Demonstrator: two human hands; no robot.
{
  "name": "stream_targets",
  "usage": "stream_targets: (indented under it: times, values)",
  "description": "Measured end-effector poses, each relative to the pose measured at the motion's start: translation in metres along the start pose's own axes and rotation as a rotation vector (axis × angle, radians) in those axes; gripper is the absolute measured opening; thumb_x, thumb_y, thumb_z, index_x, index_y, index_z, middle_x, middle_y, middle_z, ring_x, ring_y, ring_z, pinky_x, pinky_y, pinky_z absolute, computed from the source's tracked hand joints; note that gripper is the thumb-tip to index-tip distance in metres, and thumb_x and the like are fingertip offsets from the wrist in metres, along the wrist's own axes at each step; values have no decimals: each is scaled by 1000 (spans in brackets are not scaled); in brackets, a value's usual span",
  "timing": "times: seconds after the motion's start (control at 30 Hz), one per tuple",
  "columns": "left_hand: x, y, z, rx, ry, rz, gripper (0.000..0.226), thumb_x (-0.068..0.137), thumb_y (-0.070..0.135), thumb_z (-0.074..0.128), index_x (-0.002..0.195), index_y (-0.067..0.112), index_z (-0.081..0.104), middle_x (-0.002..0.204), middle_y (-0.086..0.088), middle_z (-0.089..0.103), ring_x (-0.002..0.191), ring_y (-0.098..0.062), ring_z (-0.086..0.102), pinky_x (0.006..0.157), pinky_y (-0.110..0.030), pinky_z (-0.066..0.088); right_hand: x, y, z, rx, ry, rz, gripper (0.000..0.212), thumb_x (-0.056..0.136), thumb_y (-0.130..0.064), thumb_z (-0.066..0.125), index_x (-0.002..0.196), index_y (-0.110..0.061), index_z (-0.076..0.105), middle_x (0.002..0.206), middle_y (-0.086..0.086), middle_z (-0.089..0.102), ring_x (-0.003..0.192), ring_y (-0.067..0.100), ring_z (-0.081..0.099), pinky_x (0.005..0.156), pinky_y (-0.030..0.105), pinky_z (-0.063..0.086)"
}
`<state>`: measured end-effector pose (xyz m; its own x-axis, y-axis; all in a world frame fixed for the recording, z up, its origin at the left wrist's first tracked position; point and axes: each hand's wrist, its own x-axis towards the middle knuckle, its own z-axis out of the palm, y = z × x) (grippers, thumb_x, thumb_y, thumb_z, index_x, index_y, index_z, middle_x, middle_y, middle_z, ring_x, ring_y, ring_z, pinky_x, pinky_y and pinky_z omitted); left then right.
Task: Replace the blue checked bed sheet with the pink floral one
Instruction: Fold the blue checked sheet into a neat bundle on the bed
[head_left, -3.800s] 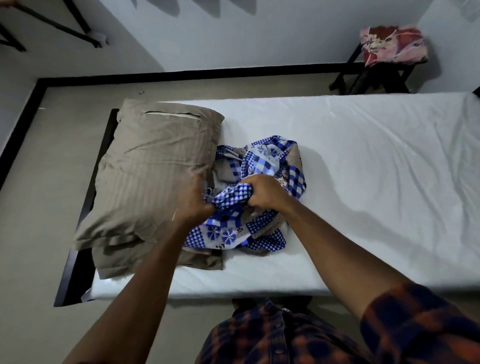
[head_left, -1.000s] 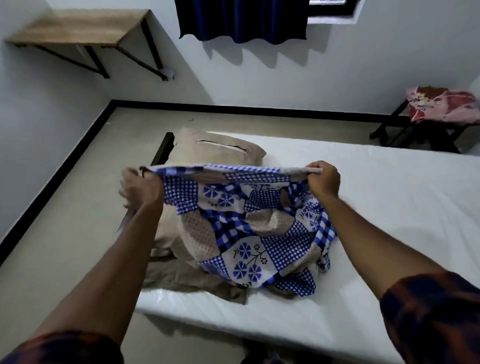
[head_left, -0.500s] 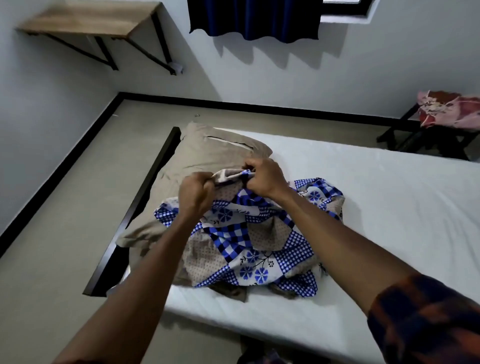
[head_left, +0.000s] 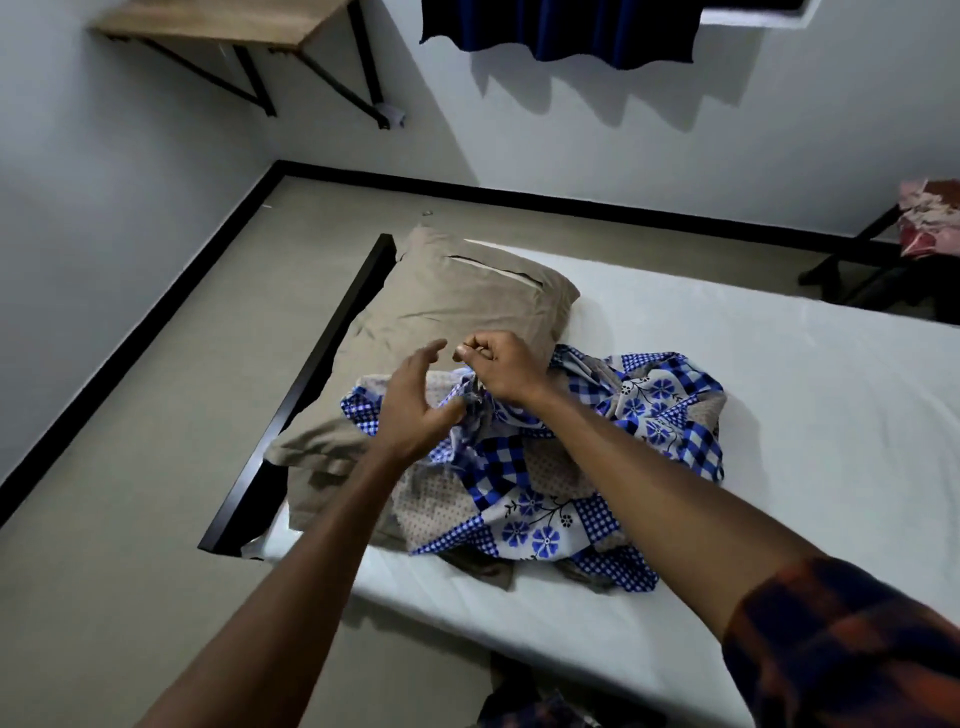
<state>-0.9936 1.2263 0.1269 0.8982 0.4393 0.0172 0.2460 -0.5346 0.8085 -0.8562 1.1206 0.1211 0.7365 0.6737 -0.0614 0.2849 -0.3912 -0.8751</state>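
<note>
Our right hand (head_left: 501, 369) has its grip curled tight above the blue checked patchwork bed sheet (head_left: 571, 467). It appears to pinch a raised fold of the cloth, though the fingers hide the contact. Our left hand (head_left: 415, 405) hovers just beside it, grip wide and holding nothing, thumb near the cloth. The sheet lies bunched on the bare white mattress (head_left: 779, 389), its left edge over the tan pillow (head_left: 457, 301). The folded pink floral sheet (head_left: 930, 218) sits well apart on a dark-legged desk (head_left: 852, 249) by the far wall.
</note>
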Motion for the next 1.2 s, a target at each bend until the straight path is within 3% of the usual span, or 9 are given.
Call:
stream_targets:
  times: [0.1, 0.17, 0.3, 0.47, 0.67, 0.83, 0.93, 1.07, 1.2]
  values:
    - [-6, 9, 16, -27, -98, -6, 88, 78, 26, 66, 154, 30, 21, 113, 5, 62, 90, -17, 66, 74, -33, 59, 3, -3, 5, 177, 5, 48, 16, 99, -22, 62, 92, -15, 74, 89, -7, 74, 88, 11, 70, 87, 35, 55]
    - [-4, 11, 22, -61, -20, -154, 74, 81, 17, 59, 151, 23, 36, 94, 5, 67, 72, -17, 67, 65, -41, 59, 1, 0, 3, 193, -24, 51, 12, 96, -23, 68, 90, -15, 75, 84, -5, 73, 81, 10, 68, 83, 35, 55]
    - [6, -5, 13, -27, 40, -185, 44, 66, 18, 39, 87, 14, 77, 75, -3, 72, 61, -12, 60, 57, -28, 43, -15, 12, -11, 207, -131, 70, 27, 82, -27, 83, 102, -10, 77, 69, -5, 69, 59, 4, 60, 61, 22, 48]
    - [22, -6, -23, 98, 105, -156, 56, 59, 15, 33, 87, 9, 81, 83, -5, 74, 78, -19, 65, 62, -26, 44, -34, 48, -27, -286, -133, -19, 24, 84, -22, 74, 107, -24, 79, 87, -2, 76, 65, 1, 59, 58, 21, 40]
    - [36, 8, -57, 16, 380, -81, 24, 56, 13, 36, 60, 12, 60, 56, -2, 51, 56, -18, 49, 53, -30, 36, -50, 81, -29, -411, 43, 59, 52, 79, -18, 60, 130, -28, 65, 116, 0, 71, 100, 21, 65, 81, 34, 56]
    - [36, -8, -102, -151, 765, -313, 32, 61, 15, 39, 74, 15, 67, 65, 0, 57, 66, -21, 57, 58, -28, 36, -65, 99, -47, -498, -45, 266, 10, 87, -16, 59, 85, -26, 59, 72, 0, 57, 75, 28, 59, 59, 32, 39]
    - [21, -6, -80, 79, 545, -279, 27, 81, 19, 49, 102, 15, 65, 93, -5, 63, 86, -24, 58, 65, -27, 35, -57, 67, -39, -383, 53, 133, 12, 89, -21, 55, 94, -20, 66, 82, 6, 66, 81, 30, 62, 65, 36, 46]
    - [14, 22, -13, 353, 0, 147, 71, 69, 28, 56, 140, 24, 50, 120, -10, 53, 103, -23, 52, 85, -34, 44, -25, -24, -8, -465, -60, -99, 23, 90, -28, 62, 110, -17, 68, 105, 10, 72, 93, 31, 65, 76, 39, 53]
    - [29, 34, -12, 432, 77, 33, 48, 68, 31, 43, 102, 18, 74, 91, -16, 70, 91, -36, 62, 69, -36, 44, -20, -32, -23, -286, -5, -103, 21, 81, -29, 77, 101, -22, 75, 93, -3, 71, 85, 20, 64, 70, 30, 45]
